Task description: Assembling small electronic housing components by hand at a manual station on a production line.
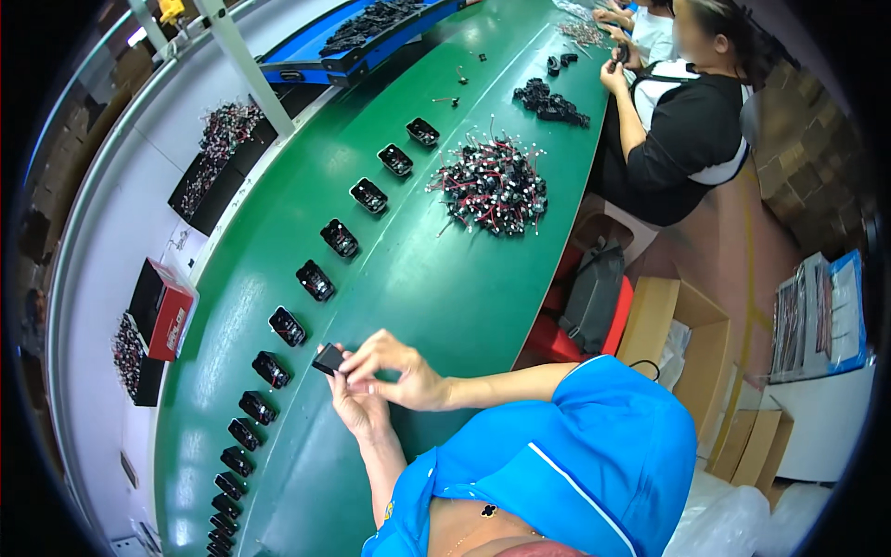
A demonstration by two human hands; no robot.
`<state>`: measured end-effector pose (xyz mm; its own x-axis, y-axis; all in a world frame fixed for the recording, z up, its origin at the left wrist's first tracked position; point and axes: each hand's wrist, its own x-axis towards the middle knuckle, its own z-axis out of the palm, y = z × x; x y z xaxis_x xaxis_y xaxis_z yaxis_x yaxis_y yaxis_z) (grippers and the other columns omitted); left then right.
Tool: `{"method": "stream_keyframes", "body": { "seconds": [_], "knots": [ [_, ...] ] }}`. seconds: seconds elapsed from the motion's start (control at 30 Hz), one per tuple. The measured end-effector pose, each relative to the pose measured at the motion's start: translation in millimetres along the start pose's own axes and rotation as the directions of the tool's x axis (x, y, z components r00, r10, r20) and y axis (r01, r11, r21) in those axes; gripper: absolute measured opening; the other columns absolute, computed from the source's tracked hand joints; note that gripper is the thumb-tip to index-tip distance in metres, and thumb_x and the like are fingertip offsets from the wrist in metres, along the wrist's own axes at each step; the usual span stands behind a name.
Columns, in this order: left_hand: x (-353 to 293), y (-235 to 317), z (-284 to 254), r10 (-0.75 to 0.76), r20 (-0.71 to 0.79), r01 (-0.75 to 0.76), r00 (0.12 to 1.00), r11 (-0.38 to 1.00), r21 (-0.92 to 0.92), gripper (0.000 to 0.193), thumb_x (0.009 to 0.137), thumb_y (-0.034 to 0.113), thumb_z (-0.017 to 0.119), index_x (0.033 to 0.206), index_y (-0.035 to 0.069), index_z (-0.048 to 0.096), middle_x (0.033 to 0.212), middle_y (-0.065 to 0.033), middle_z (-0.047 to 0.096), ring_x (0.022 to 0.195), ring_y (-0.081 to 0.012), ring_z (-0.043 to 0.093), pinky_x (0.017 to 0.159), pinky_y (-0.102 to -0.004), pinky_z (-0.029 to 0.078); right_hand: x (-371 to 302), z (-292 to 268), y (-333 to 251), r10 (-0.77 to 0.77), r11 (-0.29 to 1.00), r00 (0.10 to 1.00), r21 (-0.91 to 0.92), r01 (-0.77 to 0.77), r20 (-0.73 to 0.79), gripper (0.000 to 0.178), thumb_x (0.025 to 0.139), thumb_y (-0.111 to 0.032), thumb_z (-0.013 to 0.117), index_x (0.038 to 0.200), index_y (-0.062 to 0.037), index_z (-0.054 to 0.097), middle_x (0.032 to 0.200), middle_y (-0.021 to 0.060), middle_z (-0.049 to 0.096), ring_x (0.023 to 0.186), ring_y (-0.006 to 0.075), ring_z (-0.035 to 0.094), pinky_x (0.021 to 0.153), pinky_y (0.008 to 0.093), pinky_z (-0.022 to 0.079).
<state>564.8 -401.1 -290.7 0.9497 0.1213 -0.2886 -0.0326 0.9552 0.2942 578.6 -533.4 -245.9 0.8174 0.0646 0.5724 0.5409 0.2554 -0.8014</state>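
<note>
Over the green table [436, 306], my left hand [360, 408] holds a small black plastic housing [328, 358] from below, its fingers closed round it. My right hand [399, 369] is bent over the same piece, with thumb and fingers pinched at its near side. Whatever the right fingertips grip is too small to make out. Just left of my hands runs a long row of open black housings with small parts inside, the closest being one housing [288, 326] and another housing [271, 369].
A pile of red and black wired parts [492, 184] lies farther up the table, with black pieces [549, 102] beyond. A blue tray [348, 63] stands at the far left. A co-worker in black [682, 125] sits at the right edge. Below is a cardboard box [710, 334].
</note>
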Motion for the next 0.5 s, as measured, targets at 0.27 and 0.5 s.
{"method": "stream_keyframes", "body": {
  "seconds": [0.27,0.5],
  "knots": [
    [7,34,0,-0.157,0.228,0.207,0.961,0.954,-0.217,0.052,0.097,0.003,0.049,0.146,0.01,0.034,0.132,-0.0132,0.053,0.104,-0.0189,0.06,0.088,-0.0284,0.053,-30,-9,9,-0.055,0.949,0.967,-0.288,0.129,0.251,0.014,0.079,-0.013,0.076,0.09,-0.0192,0.071,0.104,-0.008,0.068,0.104,0.0139,0.055,0.105,0.0365,0.031],
    [-10,32,27,-0.126,0.082,0.143,0.989,0.959,-0.246,0.053,0.098,0.003,0.048,0.147,0.011,0.033,0.136,-0.0135,0.05,0.102,-0.0195,0.06,0.088,-0.0293,0.053,-29,-12,9,-0.043,0.89,0.961,-0.427,0.161,0.274,0.01,0.08,-0.018,0.074,0.088,-0.0213,0.069,0.099,-0.0102,0.065,0.102,0.012,0.055,0.105,0.0445,0.027]
  ]
}}
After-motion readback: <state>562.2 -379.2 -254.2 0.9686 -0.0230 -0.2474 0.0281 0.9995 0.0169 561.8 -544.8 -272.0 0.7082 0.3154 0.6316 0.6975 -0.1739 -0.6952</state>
